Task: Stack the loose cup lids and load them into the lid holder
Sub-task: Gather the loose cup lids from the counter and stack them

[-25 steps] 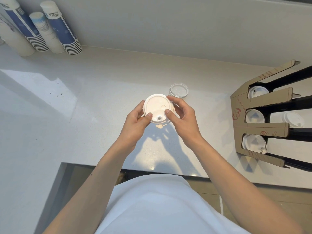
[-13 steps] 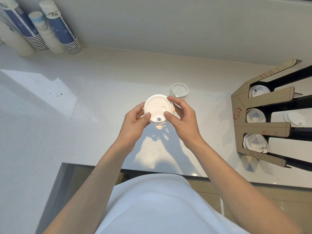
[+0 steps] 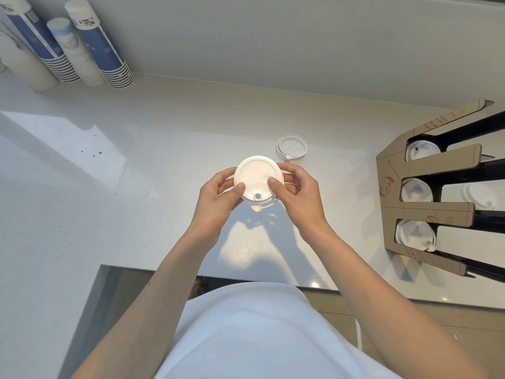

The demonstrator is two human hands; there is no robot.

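Right hand [image 3: 296, 199] thumb now farther onto the held lid stack [image 3: 257, 179].

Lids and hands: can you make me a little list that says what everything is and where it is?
held lids: white stack pinched by both hands above the counter
left hand: thumb on top of the stack
right hand: thumb on top, fingers around the far edge
loose lid: alone on the counter, behind the hands
lid holder: cardboard, at the right, a lid showing in each of three slots
lid beside holder: seen between its arms
paper cups: stacked, upside down, far left by the wall
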